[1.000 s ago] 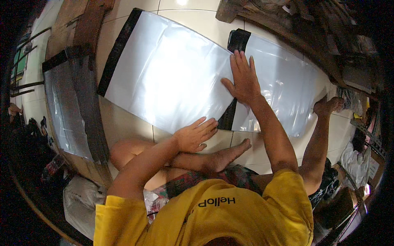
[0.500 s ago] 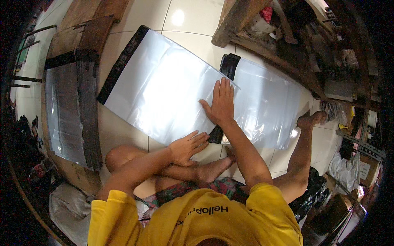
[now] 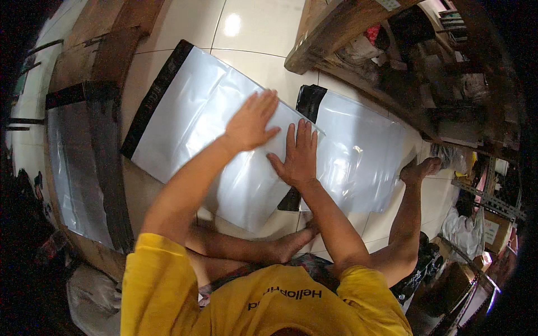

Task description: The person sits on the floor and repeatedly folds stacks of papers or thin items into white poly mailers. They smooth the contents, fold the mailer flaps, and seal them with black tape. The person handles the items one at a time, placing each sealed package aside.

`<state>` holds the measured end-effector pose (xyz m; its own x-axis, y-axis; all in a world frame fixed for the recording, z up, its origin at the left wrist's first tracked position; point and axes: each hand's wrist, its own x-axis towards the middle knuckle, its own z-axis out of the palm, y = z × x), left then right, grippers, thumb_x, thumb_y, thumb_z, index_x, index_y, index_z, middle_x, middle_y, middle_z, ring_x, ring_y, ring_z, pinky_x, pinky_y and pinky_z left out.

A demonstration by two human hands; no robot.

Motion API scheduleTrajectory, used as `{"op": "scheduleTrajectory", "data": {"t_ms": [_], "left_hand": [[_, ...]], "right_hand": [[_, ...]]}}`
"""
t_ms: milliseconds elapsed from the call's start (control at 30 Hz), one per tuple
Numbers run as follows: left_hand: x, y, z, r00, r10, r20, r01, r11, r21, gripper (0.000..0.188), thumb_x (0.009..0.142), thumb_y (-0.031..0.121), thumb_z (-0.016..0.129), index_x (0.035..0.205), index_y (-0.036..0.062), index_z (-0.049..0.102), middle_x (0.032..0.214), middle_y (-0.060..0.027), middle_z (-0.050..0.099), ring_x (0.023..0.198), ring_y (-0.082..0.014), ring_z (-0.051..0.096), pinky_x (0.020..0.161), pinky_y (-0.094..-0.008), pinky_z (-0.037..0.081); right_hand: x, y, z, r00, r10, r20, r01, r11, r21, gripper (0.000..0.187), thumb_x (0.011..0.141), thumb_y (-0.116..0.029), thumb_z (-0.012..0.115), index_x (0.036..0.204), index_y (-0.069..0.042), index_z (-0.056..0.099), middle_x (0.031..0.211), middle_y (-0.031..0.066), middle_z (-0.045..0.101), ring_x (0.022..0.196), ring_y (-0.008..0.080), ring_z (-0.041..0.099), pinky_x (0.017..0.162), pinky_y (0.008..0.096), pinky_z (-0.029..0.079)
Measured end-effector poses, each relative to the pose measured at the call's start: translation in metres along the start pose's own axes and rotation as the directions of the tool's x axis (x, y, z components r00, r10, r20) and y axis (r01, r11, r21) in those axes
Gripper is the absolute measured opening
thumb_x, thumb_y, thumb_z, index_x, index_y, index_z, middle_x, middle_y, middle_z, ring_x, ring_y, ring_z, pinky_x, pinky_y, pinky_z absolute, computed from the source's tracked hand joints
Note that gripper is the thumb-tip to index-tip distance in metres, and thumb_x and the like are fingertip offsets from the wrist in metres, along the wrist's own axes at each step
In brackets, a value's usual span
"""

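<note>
In front of me a large, shiny plastic mailer bag point(image 3: 185, 106), silvery white with a black strip along its left end, lies slanted on the tiles. My left hand point(image 3: 252, 121) lies palm down on its upper right part, fingers stretched toward the far edge. Flat on the same bag's right end is my right hand point(image 3: 298, 154), fingers extended. That end overlaps a second pile of similar mailer bags point(image 3: 358, 151), whose black strip shows partly beside my right hand. Neither hand grips anything.
More black-edged bags point(image 3: 84, 168) lie on a brown board point(image 3: 73, 73) at the left. A wooden bench point(image 3: 364, 84) stands at the far right. Metal shelving point(image 3: 487, 193) with a white plastic bag point(image 3: 464, 229) and cartons is at the right. My bare legs point(image 3: 241, 246) rest on the floor.
My left hand has moved from the bag's near edge up and across onto its upper right part. My right hand stays flat at the right end. The view has shifted slightly.
</note>
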<state>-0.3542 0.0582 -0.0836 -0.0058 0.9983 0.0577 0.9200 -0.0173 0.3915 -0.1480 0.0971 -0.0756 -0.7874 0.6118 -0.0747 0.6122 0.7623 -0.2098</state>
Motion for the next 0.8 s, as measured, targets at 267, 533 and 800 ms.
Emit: {"op": "scheduleTrajectory", "data": {"t_ms": [267, 533, 800], "left_hand": [[0.004, -0.12, -0.048, 0.99, -0.128, -0.053, 0.137, 0.965, 0.224, 0.068, 0.105, 0.042, 0.039, 0.155, -0.0026, 0.027, 0.165, -0.0179, 0.023, 0.154, -0.0297, 0.017, 0.127, -0.0418, 0.013], [0.003, -0.123, -0.034, 0.991, -0.068, -0.116, 0.1, 0.949, 0.3, 0.068, 0.104, 0.041, 0.04, 0.153, -0.0044, 0.03, 0.163, -0.0189, 0.026, 0.153, -0.0307, 0.02, 0.127, -0.0425, 0.015], [-0.012, -0.104, -0.036, 0.97, -0.027, -0.243, 0.084, 0.971, 0.224, 0.065, 0.101, 0.034, 0.052, 0.151, -0.0043, 0.035, 0.161, -0.0211, 0.03, 0.152, -0.0332, 0.024, 0.126, -0.0439, 0.018]], "right_hand": [[0.006, -0.005, -0.015, 0.997, 0.032, 0.065, -0.028, 0.998, -0.062, 0.095, 0.091, -0.059, 0.061, 0.15, 0.01, 0.032, 0.16, 0.0347, 0.019, 0.151, 0.0487, 0.013, 0.122, 0.0596, 0.009], [-0.07, -0.107, 0.006, 0.99, -0.017, 0.139, 0.005, 0.996, 0.084, 0.081, 0.094, -0.043, 0.06, 0.147, 0.014, 0.034, 0.158, 0.0366, 0.021, 0.149, 0.0516, 0.018, 0.122, 0.0626, 0.01], [-0.111, -0.142, 0.035, 0.981, -0.115, 0.158, 0.091, 0.984, 0.15, 0.085, 0.096, -0.051, 0.056, 0.151, 0.008, 0.03, 0.159, 0.0346, 0.021, 0.15, 0.0514, 0.015, 0.119, 0.066, 0.01]]}}
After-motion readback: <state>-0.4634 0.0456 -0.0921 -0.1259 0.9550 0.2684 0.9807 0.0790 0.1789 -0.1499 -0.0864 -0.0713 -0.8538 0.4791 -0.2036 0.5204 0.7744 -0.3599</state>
